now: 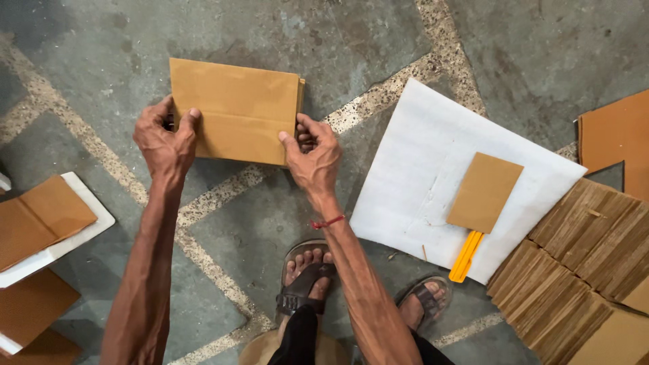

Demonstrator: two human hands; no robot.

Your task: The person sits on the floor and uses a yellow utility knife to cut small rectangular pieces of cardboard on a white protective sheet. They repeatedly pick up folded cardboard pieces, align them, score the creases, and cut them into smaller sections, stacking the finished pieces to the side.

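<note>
Far left: brown cardboard sheets [37, 220] lying on a white foam pad [81, 233], at the frame's edge. Next, left hand [165, 138], forearm stretched straight out from the body, knuckles up, fingers curled over the left edge of a folded cardboard stack [233, 108], thumb pressed on its top face. Stack flat on the floor, held from both sides, between the two hands. Right hand [312, 157], arm angled inward, red thread at the wrist, fingers bent and pinching the stack's lower right corner. Below, sandalled feet [307, 280] planted on the ground. Further right, a white foam sheet [412, 196] spread out, carrying a small cardboard rectangle [485, 192] and a yellow cutter [466, 255] partly under it. Far right, bundles of stacked cardboard [574, 270], edges showing. Underfoot throughout: grey concrete floor [351, 40] crossed by speckled pale strips.
</note>
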